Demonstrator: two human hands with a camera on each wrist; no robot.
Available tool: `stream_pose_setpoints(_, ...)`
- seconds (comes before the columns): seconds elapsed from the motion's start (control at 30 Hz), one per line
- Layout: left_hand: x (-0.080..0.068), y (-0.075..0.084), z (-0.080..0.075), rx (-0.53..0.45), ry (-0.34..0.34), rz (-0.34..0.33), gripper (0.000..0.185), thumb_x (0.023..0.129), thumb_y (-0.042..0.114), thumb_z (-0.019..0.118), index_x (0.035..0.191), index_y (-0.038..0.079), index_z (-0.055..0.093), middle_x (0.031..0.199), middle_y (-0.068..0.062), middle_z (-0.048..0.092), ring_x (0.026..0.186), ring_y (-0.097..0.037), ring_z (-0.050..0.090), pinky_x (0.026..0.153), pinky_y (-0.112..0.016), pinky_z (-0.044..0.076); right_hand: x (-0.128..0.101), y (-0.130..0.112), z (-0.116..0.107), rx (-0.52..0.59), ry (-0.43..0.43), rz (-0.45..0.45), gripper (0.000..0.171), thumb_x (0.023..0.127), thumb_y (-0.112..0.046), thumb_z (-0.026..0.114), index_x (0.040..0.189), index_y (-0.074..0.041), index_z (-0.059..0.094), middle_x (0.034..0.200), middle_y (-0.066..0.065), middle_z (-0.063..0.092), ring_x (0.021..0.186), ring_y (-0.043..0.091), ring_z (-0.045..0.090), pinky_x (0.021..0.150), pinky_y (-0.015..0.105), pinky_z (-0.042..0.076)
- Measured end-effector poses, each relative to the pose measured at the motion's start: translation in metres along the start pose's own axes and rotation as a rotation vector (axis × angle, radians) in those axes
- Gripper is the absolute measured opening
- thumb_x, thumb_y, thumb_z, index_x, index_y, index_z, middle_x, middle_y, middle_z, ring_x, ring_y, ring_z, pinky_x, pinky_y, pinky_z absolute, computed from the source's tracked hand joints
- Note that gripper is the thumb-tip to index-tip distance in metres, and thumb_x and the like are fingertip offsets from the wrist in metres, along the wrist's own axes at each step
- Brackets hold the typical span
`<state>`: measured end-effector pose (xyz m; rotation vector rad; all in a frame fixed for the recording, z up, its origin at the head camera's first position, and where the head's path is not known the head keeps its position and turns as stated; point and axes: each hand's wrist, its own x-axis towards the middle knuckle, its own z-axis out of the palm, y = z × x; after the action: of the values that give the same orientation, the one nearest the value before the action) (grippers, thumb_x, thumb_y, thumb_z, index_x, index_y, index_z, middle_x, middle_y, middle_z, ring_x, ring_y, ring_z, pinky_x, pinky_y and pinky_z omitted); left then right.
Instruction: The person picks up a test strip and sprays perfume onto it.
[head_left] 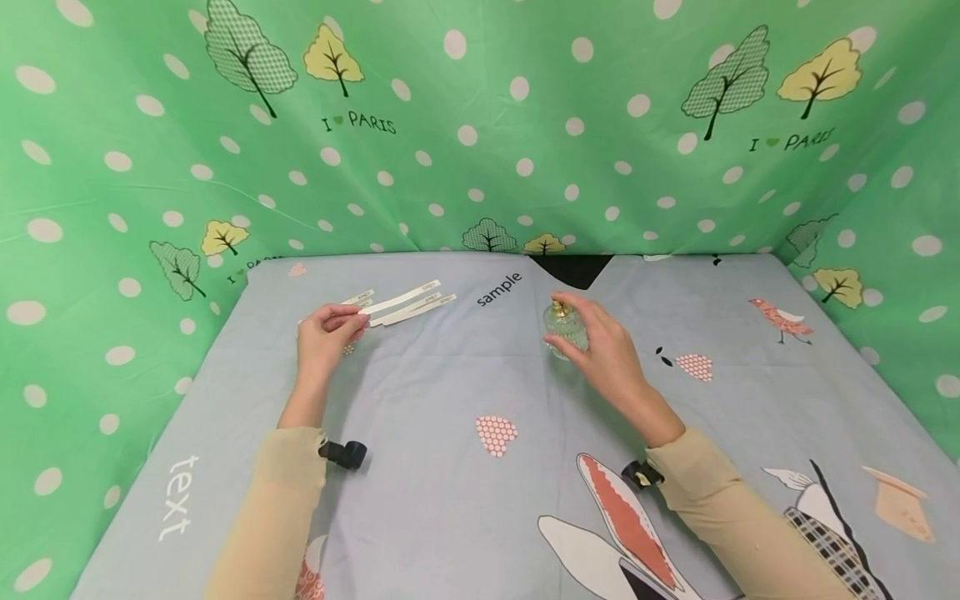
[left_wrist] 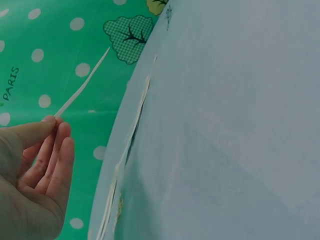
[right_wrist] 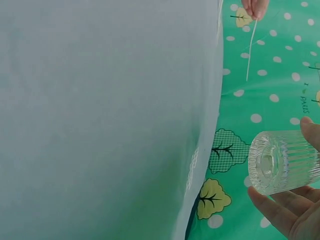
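Both hands are up off the surface (head_left: pixel 465 500), a wide blue-grey printed sheet with green dotted cloth (head_left: pixel 480 125) walling it at the back and both sides. Between my forearms the sheet lies flat, with only printed patterns, so the room for bringing my hands together is in the middle, toward me.

On the right, my right hand (head_left: pixel 600 346) is curled round a small ribbed glass bottle (head_left: pixel 564 327), fingers behind and under it, the thumb side near its gold top. From the right wrist view the bottle (right_wrist: pixel 282 161) is clear of the sheet and its round base faces that camera. It stands roughly upright in the head view.

On the left, my left hand (head_left: pixel 324 333) pinches one end of a thin white paper strip (head_left: pixel 401 297) between thumb and fingertips. The strip's long axis runs away from my fingers, up and to the right, so its free end points toward the bottle. A clear gap remains between that end and the bottle; they do not touch.

Just beside the held strip, more loose strips (head_left: pixel 416 310) lie on the sheet, fanned the same way, near the printed word "sample" (head_left: pixel 498 289). They sit under and behind my left hand, well apart from my right.
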<state>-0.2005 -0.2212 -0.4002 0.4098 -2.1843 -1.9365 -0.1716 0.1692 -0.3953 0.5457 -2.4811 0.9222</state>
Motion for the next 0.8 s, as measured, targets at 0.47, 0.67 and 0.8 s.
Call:
stream_pose_setpoints(0.47, -0.014, 0.014, 0.010, -0.010, -0.081, 0.053, 0.030, 0.089, 0.001, 0.071, 0.114, -0.014, 0.061, 0.073, 0.017, 0.070, 0.070, 0.003, 0.070, 0.071, -0.013, 0.060, 0.002, 0.000, 0.000, -0.003, 0.002, -0.007, 0.060, 0.085, -0.024, 0.080, 0.138, -0.019, 0.054, 0.133, 0.010, 0.063, 0.113, 0.033, 0.066, 0.089, 0.052, 0.059)
stream_pose_setpoints(0.67, -0.018, 0.017, 0.013, -0.018, -0.101, 0.080, 0.031, 0.089, 0.001, 0.072, 0.114, -0.015, 0.061, 0.075, 0.017, 0.070, 0.072, 0.002, 0.070, 0.072, -0.014, 0.061, 0.002, 0.000, 0.000, 0.000, 0.000, -0.008, 0.060, 0.085, -0.024, 0.080, 0.138, -0.019, 0.053, 0.134, 0.010, 0.063, 0.113, 0.032, 0.065, 0.089, 0.052, 0.059)
stream_pose_setpoints(0.8, -0.021, 0.020, 0.015, 0.001, -0.112, 0.090, 0.032, 0.089, 0.002, 0.072, 0.115, -0.013, 0.062, 0.077, 0.018, 0.070, 0.074, 0.003, 0.070, 0.074, -0.014, 0.061, 0.002, -0.001, 0.000, 0.005, -0.002, -0.008, 0.061, 0.085, -0.024, 0.080, 0.139, -0.019, 0.053, 0.134, 0.010, 0.063, 0.114, 0.032, 0.065, 0.090, 0.051, 0.059)
